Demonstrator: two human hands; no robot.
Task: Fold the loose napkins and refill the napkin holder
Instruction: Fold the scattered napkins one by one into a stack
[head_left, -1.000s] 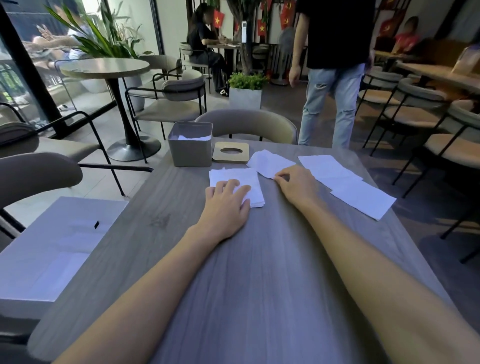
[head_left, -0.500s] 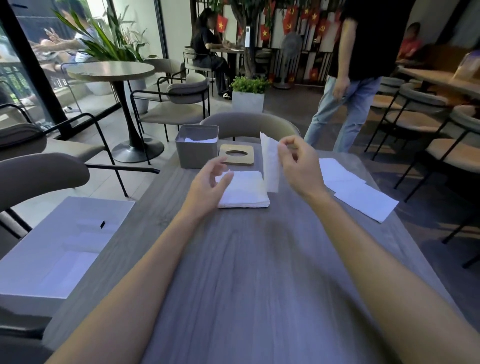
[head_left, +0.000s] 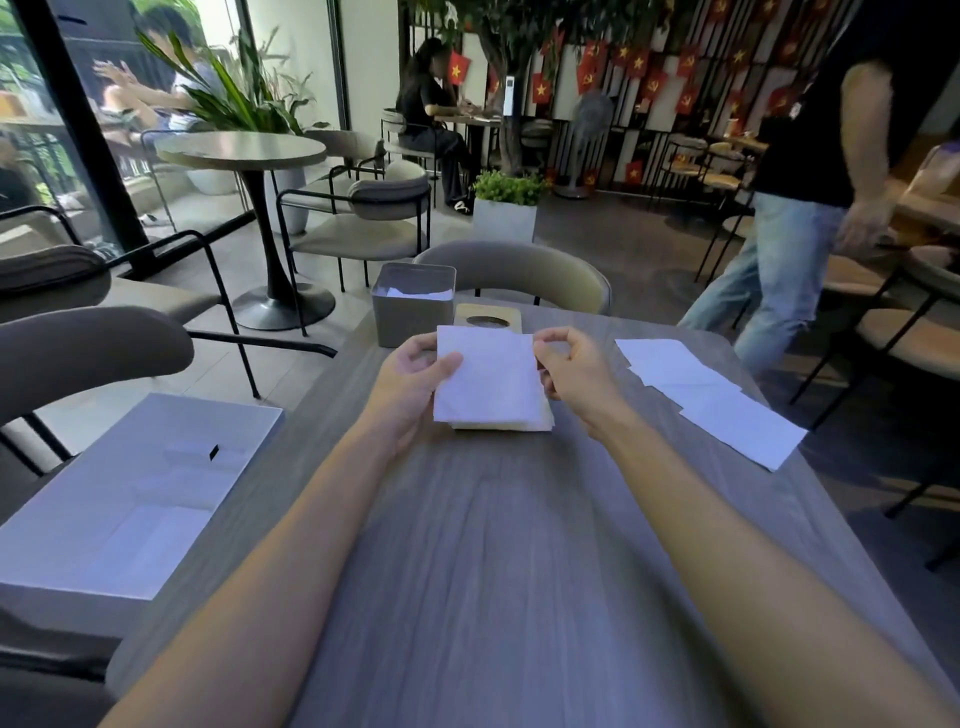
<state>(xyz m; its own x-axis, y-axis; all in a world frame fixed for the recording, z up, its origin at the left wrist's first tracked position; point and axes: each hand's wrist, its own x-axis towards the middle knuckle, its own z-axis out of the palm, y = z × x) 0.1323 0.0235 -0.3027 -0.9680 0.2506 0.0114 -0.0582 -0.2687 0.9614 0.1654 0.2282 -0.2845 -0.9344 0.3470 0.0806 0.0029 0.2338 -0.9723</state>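
Note:
A white napkin (head_left: 488, 376) is held flat in the air between both hands, just above a small stack of folded napkins (head_left: 501, 425) on the wooden table (head_left: 493, 545). My left hand (head_left: 410, 384) pinches its left edge with the thumb on top. My right hand (head_left: 574, 366) pinches its upper right corner. Behind them stands the grey square napkin holder (head_left: 413, 306), with white napkins inside. Its tan lid (head_left: 488, 318) with an oval slot lies flat beside it. Several loose napkins (head_left: 711, 397) lie spread on the table's right side.
A white box (head_left: 124, 499) sits on the chair to my left. An empty chair (head_left: 519, 275) faces me across the table. A person in jeans (head_left: 795, 249) walks past at the right. More chairs and a round table (head_left: 241, 150) stand around.
My right hand picked a loose napkin off the table and lifted it. Both hands now hold it flat over the folded stack. The person in jeans walked off to the right.

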